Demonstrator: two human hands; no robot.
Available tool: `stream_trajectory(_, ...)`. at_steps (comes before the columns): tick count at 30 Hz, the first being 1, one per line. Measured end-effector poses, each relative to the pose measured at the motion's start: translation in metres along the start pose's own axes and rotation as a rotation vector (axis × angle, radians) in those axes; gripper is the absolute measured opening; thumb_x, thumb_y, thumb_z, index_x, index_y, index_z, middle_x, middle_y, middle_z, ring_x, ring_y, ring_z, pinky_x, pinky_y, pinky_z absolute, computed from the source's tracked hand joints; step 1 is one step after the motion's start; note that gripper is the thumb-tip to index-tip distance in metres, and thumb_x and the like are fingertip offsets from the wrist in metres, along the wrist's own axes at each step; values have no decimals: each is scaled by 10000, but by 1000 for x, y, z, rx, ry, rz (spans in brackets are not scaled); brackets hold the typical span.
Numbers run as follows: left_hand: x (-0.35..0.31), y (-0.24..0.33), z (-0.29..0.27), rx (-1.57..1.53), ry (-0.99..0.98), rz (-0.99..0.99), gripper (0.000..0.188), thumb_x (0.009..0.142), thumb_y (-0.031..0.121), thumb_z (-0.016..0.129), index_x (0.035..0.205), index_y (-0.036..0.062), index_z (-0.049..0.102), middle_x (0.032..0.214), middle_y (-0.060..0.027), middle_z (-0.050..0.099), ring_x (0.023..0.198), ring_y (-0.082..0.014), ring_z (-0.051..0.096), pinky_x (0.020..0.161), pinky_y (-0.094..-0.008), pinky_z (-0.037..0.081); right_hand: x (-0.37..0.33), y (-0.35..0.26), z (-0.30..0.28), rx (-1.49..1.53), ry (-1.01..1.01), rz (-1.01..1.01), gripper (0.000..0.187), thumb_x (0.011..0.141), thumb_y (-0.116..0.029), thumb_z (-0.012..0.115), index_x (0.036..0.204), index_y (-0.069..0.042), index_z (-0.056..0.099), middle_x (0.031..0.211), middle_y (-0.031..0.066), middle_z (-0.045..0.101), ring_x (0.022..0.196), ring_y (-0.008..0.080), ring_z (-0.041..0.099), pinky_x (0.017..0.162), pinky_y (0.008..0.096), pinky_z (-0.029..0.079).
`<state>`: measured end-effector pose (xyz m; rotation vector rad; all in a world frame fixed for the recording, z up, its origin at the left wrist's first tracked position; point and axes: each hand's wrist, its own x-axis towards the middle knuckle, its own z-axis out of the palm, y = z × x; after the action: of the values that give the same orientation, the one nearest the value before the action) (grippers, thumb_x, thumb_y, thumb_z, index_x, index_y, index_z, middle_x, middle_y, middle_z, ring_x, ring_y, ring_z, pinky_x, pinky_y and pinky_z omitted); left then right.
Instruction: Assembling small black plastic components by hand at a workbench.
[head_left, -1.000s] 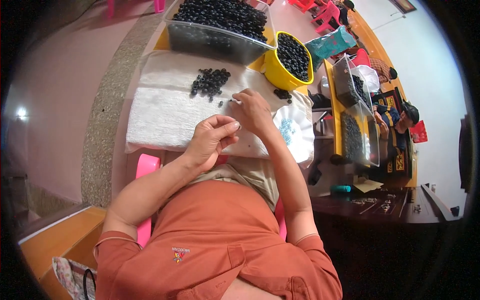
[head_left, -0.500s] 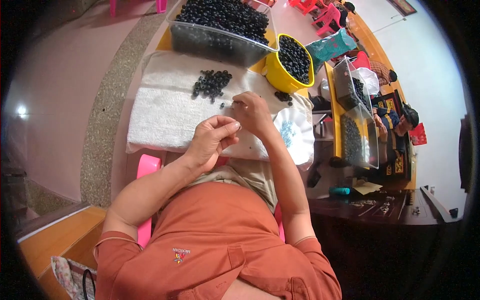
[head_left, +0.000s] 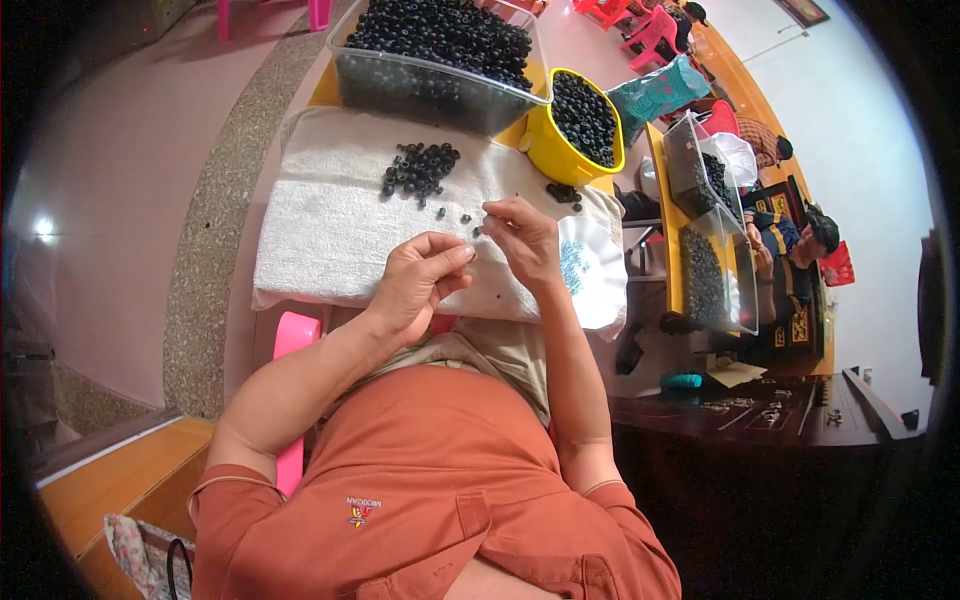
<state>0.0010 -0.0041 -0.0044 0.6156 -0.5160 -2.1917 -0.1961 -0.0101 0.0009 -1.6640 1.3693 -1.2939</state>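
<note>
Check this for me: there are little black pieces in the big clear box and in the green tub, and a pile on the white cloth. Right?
Almost! The tub is yellow, not green, as the head view shows. Black pieces in it and in the big clear box, and a pile on the white cloth: right.

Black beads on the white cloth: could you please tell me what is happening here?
A seated person works over a white cloth. The left hand pinches thumb and forefinger together; anything between them is too small to tell. The right hand is beside a few loose beads, near the main pile. Beyond stand a yellow tub and a clear bin, both holding more.
</note>
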Motion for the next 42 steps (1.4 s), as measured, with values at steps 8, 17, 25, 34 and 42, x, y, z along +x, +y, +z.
stream_trajectory(8,1,-1,-3,19,-4,8,68,900,81,664,963,68,639,885,-24,665,746,-105,627,710,-249,548,-6,-3,-2,194,2,81,132,881,37,645,1011,41,666,896,58,652,804,137,660,737,260,550)
stream_trajectory(17,2,-1,-4,24,-9,4,68,899,92,670,955,72,639,886,-22,669,744,-102,627,706,-238,538,-17,-20,0,424,9,264,185,910,-42,646,1068,55,660,952,85,668,846,188,686,783,306,580)
stream_trajectory(25,1,0,-1,22,-3,-3,80,882,79,689,943,62,639,863,-13,658,721,-77,617,680,-223,553,-22,-7,-6,498,-14,262,185,889,-45,673,1056,35,660,942,88,685,839,188,688,783,315,584)
stream_trajectory(34,1,-1,-2,45,-7,-3,80,889,89,682,952,67,638,869,-14,658,725,-86,614,690,-234,540,-25,-10,-5,595,16,307,213,900,-41,648,1106,15,657,924,60,650,823,152,647,801,361,591)
stream_trajectory(42,4,-4,-5,46,-20,-3,80,896,90,672,962,65,634,869,-15,653,720,-98,616,698,-247,544,-28,-7,-4,699,-41,354,213,955,-111,588,1127,5,637,889,54,633,861,145,622,829,346,561)
